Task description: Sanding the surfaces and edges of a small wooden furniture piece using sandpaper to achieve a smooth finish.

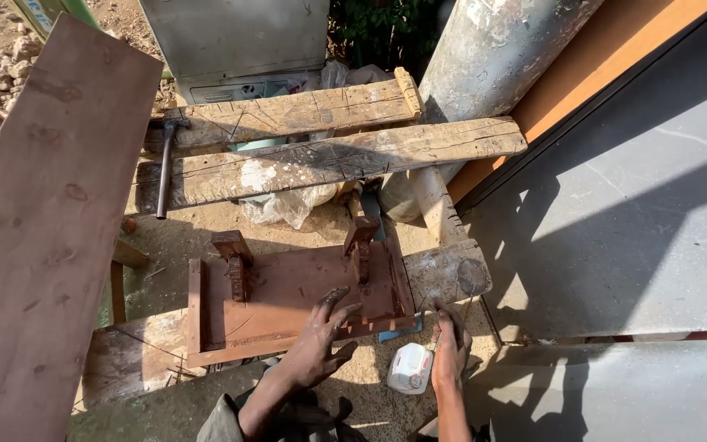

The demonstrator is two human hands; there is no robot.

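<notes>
A small reddish-brown painted wooden piece [288,286], like an upturned stool with two short legs sticking up, lies on a low weathered beam. My left hand [321,340], stained with paint, rests with fingers spread on its near edge. My right hand [450,348] is closed around a thin stick-like tool, probably a brush, beside a white plastic container [410,368] on the ground. What the tool's tip looks like is hard to tell.
A wide brown-painted board [42,229] leans at the left. Two rough planks [321,160] lie across behind, with a hammer [165,164] on them. A concrete pillar [493,57] and a grey panel [632,221] stand to the right. A crumpled plastic bag [284,205] lies under the planks.
</notes>
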